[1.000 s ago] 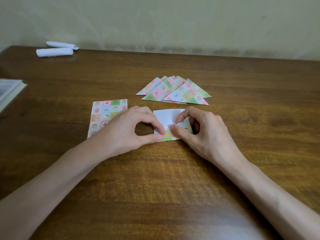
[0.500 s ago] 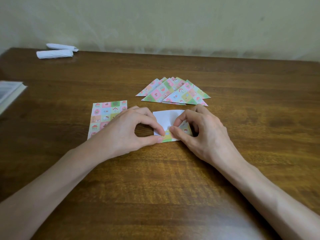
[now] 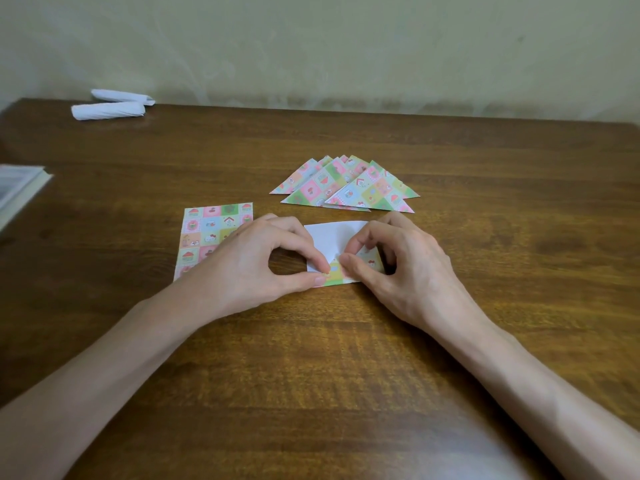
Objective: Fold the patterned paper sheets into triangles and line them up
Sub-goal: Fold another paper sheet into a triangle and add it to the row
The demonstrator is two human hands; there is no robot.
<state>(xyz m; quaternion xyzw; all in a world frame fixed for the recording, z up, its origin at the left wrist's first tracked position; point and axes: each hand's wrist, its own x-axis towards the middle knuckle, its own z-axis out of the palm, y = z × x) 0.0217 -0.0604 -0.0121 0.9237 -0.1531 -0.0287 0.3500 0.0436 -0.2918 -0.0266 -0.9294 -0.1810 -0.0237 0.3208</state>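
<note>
A patterned paper sheet (image 3: pixel 337 237) lies white side up in the middle of the wooden table (image 3: pixel 346 375), with its near edge turned over to show the pattern. My left hand (image 3: pixel 256 261) pinches its near left corner between thumb and forefinger. My right hand (image 3: pixel 398 265) pinches the folded flap just to the right. Behind them, several folded patterned triangles (image 3: pixel 346 188) overlap in a fanned row. A flat stack of unfolded patterned sheets (image 3: pixel 207 230) lies to the left, partly under my left hand.
Two white rolled paper pieces (image 3: pixel 110 107) lie at the far left corner by the wall. A book's edge (image 3: pixel 17 192) juts in from the left side. Bare wood stretches to the right and toward me.
Both hands have stayed on the sheet's near edge with only slight finger shifts. The view has tilted a little.
</note>
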